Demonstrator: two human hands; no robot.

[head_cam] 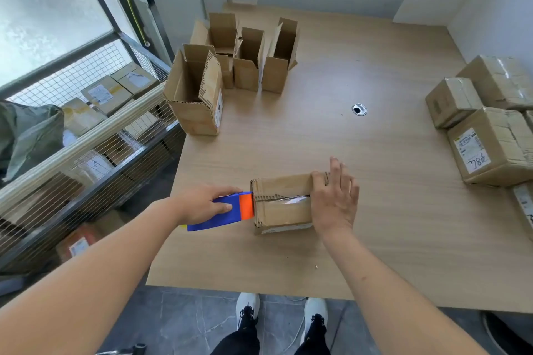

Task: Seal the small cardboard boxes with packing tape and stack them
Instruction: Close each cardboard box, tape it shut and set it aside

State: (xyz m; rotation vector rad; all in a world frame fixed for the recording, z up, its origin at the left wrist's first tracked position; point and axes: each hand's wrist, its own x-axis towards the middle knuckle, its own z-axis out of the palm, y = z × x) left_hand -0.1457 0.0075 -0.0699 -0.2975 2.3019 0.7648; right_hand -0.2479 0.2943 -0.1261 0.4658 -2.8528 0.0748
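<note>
Near the front edge of the counter, about midway along it, lies the small cardboard box being sealed, with clear packing tape already shining along its top seam. The right hand lies flat over the box's right end, fingers straight, pressing the flaps down rather than clasping. The left hand is curled round the blue-and-orange tape dispenser, whose orange head touches the box's left end.

The box looks light and probably empty, so it would likely slide under the pull of the tape unless pinned. Its corrugated walls are stiff, but the torn flap edges look soft. Holding it by pressing on the top or clasping opposite sides seems best.

Toward the back left corner stand several open boxes, flaps up, well apart from the work. Along the right edge sits a cluster of sealed boxes, some with labels, which looks like the stacking place. A cable grommet is set in the counter between them. Nothing blocks the path rightward. A wire cage of parcels stands beyond the left edge.
</note>
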